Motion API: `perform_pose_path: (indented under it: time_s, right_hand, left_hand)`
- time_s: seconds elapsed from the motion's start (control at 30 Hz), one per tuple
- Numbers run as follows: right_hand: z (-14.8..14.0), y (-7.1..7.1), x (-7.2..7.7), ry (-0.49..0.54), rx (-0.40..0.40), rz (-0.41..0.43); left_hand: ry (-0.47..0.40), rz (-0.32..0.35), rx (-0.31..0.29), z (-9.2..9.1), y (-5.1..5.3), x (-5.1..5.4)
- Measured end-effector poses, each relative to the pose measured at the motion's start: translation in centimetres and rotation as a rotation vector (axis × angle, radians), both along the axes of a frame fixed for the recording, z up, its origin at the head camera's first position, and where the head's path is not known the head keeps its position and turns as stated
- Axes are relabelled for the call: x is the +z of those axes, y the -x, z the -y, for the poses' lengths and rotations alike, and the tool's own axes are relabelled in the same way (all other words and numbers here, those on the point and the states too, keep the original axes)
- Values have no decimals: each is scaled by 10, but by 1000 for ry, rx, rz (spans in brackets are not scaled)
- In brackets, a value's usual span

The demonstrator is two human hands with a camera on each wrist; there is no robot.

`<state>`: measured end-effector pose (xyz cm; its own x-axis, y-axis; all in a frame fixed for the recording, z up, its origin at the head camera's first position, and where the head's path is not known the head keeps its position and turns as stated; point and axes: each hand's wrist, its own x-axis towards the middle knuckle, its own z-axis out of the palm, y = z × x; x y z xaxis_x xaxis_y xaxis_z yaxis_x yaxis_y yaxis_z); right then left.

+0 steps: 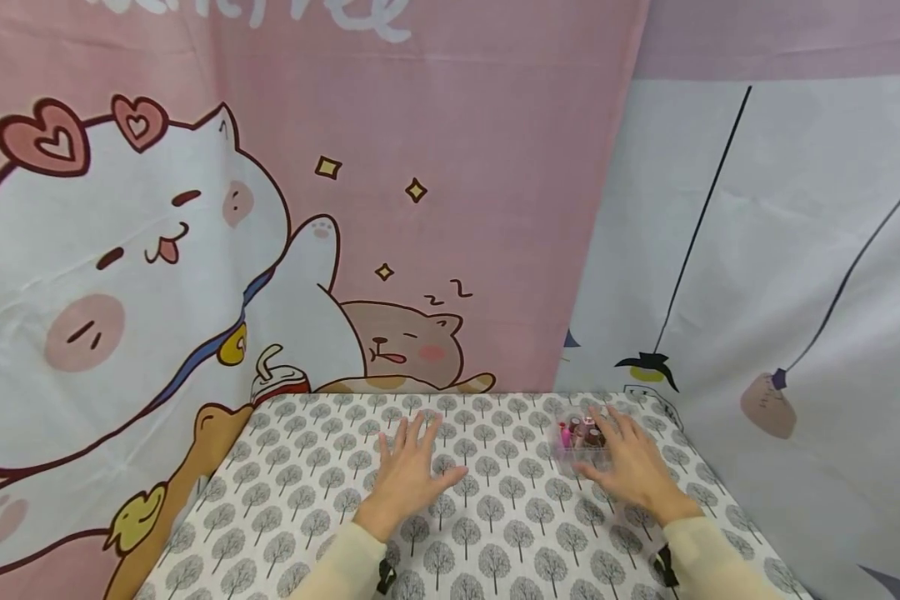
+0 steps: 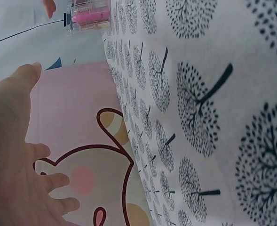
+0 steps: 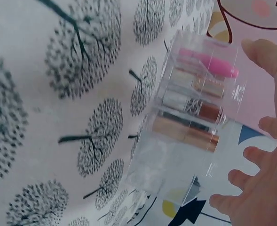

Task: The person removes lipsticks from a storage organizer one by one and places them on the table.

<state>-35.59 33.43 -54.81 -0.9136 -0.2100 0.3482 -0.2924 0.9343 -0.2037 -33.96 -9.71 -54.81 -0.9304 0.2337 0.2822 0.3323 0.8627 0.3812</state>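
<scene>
A clear plastic cosmetics organizer (image 3: 150,155) stands at the right rear of the table. A bright pink tube (image 3: 213,65) occupies one compartment, beside several slim tubes with brown, copper and pale parts that look like lipsticks (image 3: 187,132). My right hand (image 1: 633,462) hovers by the organizer's right side with its fingers spread, covering part of it in the head view. In the right wrist view a gap shows between the fingers and the organizer. Over the table's middle my left hand (image 1: 407,479) is spread too, with nothing in it.
A white cloth printed with grey trees (image 1: 465,533) covers the table. Behind it hangs a pink cartoon curtain (image 1: 495,208), and a whitish curtain (image 1: 817,275) runs along the right side. Both meet the table's edges.
</scene>
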Motion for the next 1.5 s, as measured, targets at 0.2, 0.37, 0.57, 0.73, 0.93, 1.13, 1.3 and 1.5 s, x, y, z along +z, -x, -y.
perform_pose_path:
  time_s: [0.2,0.37,0.57,0.73,0.93,1.13,1.3,1.5]
  right_hand:
    - [-15,4,-1,-5,-14,28]
    - [-29,8,-1,15,-21,71]
    - [-38,13,-2,55,-27,130]
    - [-47,19,-3,69,-31,163]
    - [-61,27,3,73,-7,160]
    - [-64,32,10,77,27,156]
    - [-59,32,13,78,47,149]
    - [-49,34,14,63,60,139]
  left_hand:
    - [-8,-15,-40,-10,2,-4]
    - [-4,-28,-79,-20,3,-3]
    - [15,-45,-112,-35,7,-2]
    - [14,-46,-134,-47,9,-4]
    - [2,-45,-168,-58,13,-4]
    - [-19,-25,-191,-67,16,-3]
    - [16,-32,-199,-72,19,-7]
    - [-37,-14,-223,-77,23,-11]
